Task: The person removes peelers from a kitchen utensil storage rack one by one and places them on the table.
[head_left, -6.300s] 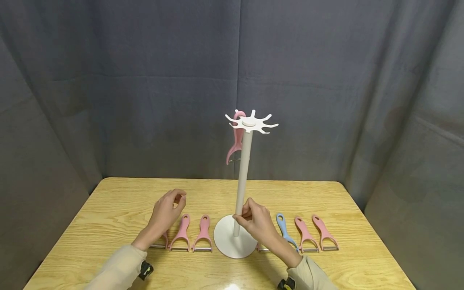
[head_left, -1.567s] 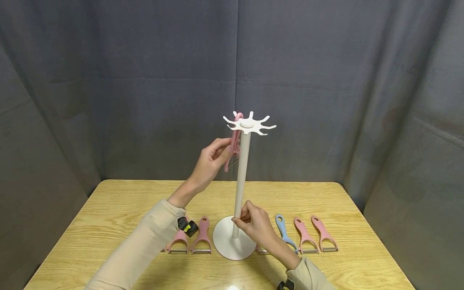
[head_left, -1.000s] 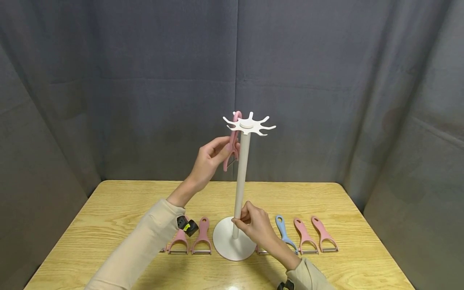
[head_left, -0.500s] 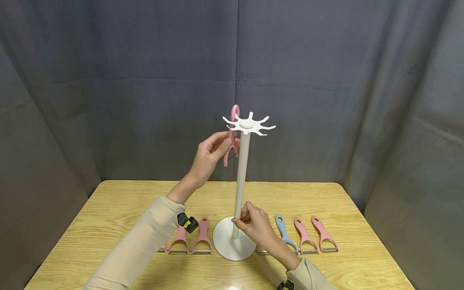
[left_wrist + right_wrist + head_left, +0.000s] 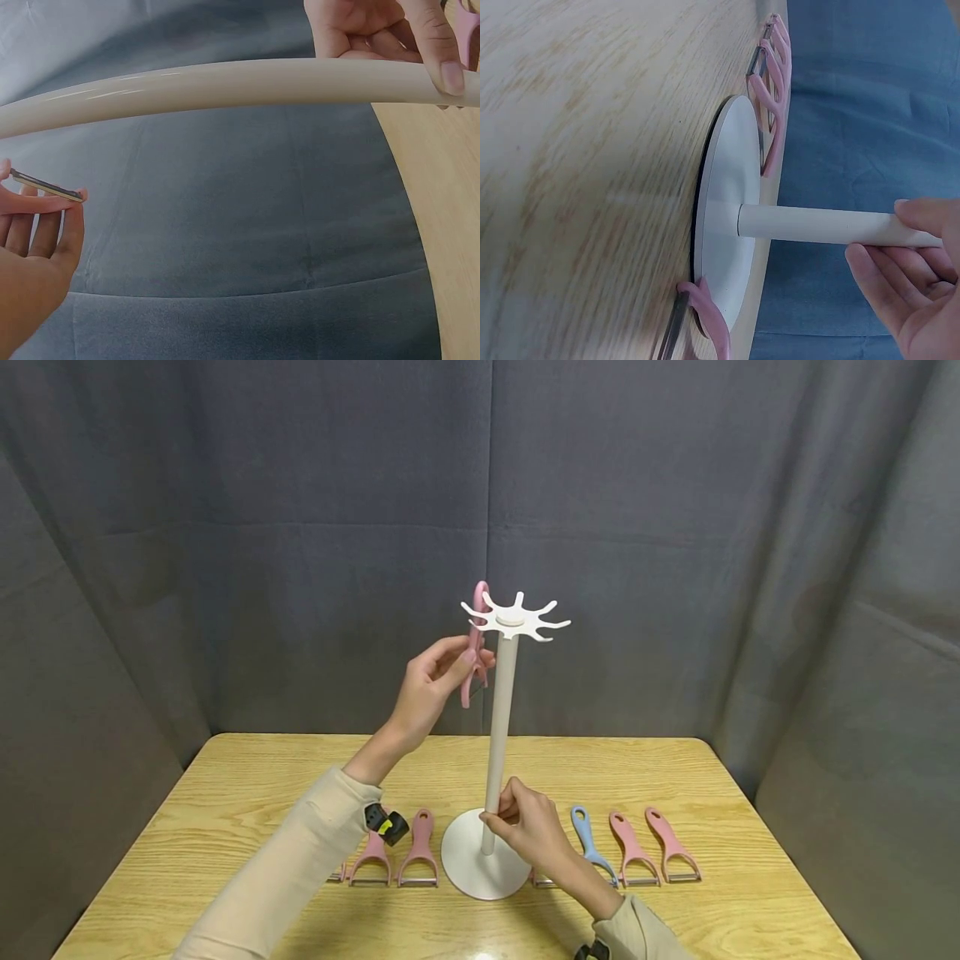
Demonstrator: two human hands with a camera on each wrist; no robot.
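Observation:
My left hand (image 5: 426, 685) pinches a pink Y-shaped peeler (image 5: 475, 640), held upright beside the top of a white stand with hooks (image 5: 512, 618). The loop end of the peeler is level with the left-side hooks; whether it still touches one I cannot tell. In the left wrist view, the peeler's metal blade (image 5: 46, 186) lies just above my fingers. My right hand (image 5: 534, 827) grips the lower pole (image 5: 498, 760) of the stand between thumb and fingers, just above the round base (image 5: 486, 878). In the right wrist view, my thumb and fingers hold that pole (image 5: 802, 223).
On the wooden table (image 5: 300, 752), pink peelers (image 5: 422, 843) lie left of the base, partly hidden by my left wrist. To its right lie a blue peeler (image 5: 587, 837) and pink ones (image 5: 670, 845), one mostly covered by my right wrist. Grey curtains (image 5: 337, 568) surround the table.
The pink peeler hung on a rear-left hook at first. My left hand reached up, took hold of it, lifted it and shifted it left. My right hand keeps its grip on the pole.

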